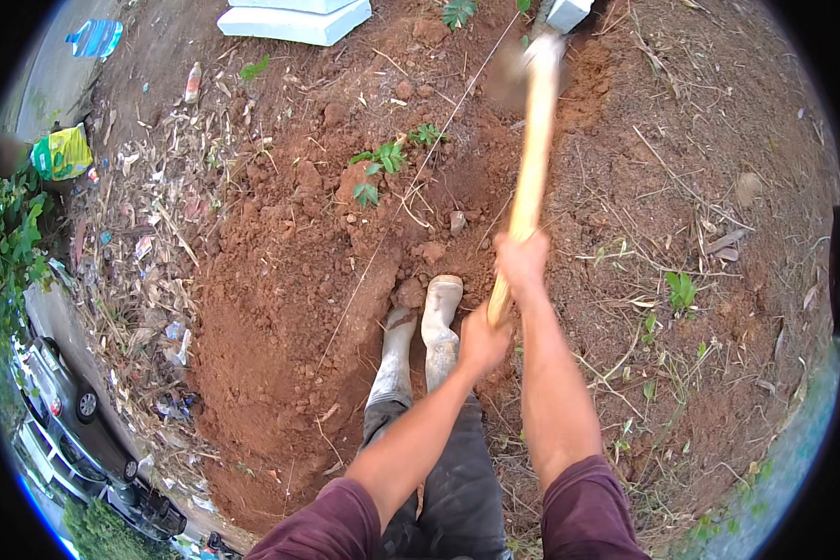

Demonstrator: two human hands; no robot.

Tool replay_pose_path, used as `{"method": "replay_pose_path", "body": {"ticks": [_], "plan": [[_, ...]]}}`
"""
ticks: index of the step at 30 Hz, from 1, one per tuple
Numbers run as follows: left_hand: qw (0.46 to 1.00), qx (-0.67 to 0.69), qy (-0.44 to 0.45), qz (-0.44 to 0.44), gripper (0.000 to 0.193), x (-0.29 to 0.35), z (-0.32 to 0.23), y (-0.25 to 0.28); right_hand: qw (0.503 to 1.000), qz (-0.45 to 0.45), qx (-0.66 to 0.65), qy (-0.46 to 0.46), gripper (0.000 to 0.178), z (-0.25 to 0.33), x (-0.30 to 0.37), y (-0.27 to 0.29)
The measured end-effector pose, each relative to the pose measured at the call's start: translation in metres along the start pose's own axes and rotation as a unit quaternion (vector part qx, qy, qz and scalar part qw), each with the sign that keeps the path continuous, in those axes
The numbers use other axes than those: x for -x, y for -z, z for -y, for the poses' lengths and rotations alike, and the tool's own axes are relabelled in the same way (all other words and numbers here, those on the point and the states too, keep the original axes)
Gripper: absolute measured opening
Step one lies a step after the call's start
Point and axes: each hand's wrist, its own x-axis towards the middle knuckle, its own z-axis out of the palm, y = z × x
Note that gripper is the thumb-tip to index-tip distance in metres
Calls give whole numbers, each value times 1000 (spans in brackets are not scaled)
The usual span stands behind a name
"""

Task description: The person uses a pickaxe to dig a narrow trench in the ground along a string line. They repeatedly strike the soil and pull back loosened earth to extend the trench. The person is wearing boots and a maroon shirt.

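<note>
Both my hands are closed round the pale wooden handle of a hoe (532,149). My left hand (484,342) grips it near the butt end, and my right hand (523,261) sits a little farther up. The handle points away from me toward the top of the view. Its head is smeared by motion, so the blade's exact shape does not show; it is over the reddish soil (583,89), close to a white block (567,13) at the top edge.
A thin string (373,252) runs slantwise across the loose soil. My pale boots (441,313) stand in a shallow trench. White slabs (299,21) lie far left, near a plastic bottle (193,84). Dry litter, a yellow-green bag (62,153) and parked cars (79,411) are leftward.
</note>
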Motion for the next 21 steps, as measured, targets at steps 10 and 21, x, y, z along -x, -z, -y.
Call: {"method": "replay_pose_path", "body": {"ticks": [10,21], "plan": [[985,-66,-161,17,28,123,12,25,989,-49,-137,25,24,55,174,81],[992,-66,-105,-37,30,-26,-30,23,986,-18,-166,3,13,62,16,0]]}}
